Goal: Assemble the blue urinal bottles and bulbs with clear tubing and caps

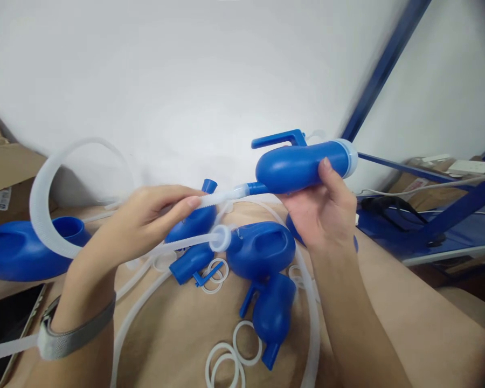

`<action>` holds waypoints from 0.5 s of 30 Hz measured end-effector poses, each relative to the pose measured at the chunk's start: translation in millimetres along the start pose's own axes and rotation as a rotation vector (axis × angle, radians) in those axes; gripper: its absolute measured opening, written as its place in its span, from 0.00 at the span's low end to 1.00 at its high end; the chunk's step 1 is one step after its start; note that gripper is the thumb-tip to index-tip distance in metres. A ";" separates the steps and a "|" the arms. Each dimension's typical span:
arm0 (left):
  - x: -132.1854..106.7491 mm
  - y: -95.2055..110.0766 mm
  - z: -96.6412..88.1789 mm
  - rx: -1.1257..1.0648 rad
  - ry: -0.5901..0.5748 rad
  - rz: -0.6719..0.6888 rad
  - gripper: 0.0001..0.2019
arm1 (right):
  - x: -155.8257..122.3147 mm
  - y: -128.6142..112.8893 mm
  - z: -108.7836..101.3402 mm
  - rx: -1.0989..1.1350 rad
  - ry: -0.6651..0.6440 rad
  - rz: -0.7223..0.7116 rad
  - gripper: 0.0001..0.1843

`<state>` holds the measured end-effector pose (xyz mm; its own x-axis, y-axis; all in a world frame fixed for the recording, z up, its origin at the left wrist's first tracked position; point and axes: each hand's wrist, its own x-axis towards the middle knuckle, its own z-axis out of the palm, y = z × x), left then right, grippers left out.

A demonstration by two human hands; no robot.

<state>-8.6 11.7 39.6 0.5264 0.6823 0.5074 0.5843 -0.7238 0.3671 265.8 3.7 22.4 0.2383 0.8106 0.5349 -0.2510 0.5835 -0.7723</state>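
Note:
My right hand (321, 207) is wrapped round a bulbous blue plastic vessel (295, 164) with a hinged-looking handle and a whitish ring on its wide mouth. A narrow spout points left from it, and a translucent corrugated hose (222, 199) sits on that spout. Pinched on the hose near this joint is my left hand (161, 210), thumb on top. Below both hands, a larger blue bottle (261, 250) with a grip hollow lies on its side. Near it are similar blue vessels (272, 312) with handles and several white rings (247, 343).
At the left lie another blue bottle (28, 250), a dark phone or tablet (10, 323) and a cardboard box (12, 172). Coiled hose (44, 199) arches beside my left arm. A blue metal frame (383, 75) stands at the right, by a white wall (210, 81).

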 end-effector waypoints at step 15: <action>2.3 5.0 11.8 0.114 -0.013 0.050 0.21 | 8.4 7.1 -22.3 -0.141 -0.027 0.069 0.26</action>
<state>2.8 10.9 33.4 0.5643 0.6474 0.5124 0.6229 -0.7412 0.2504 286.9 13.5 13.8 0.1994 0.8507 0.4864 -0.1311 0.5151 -0.8470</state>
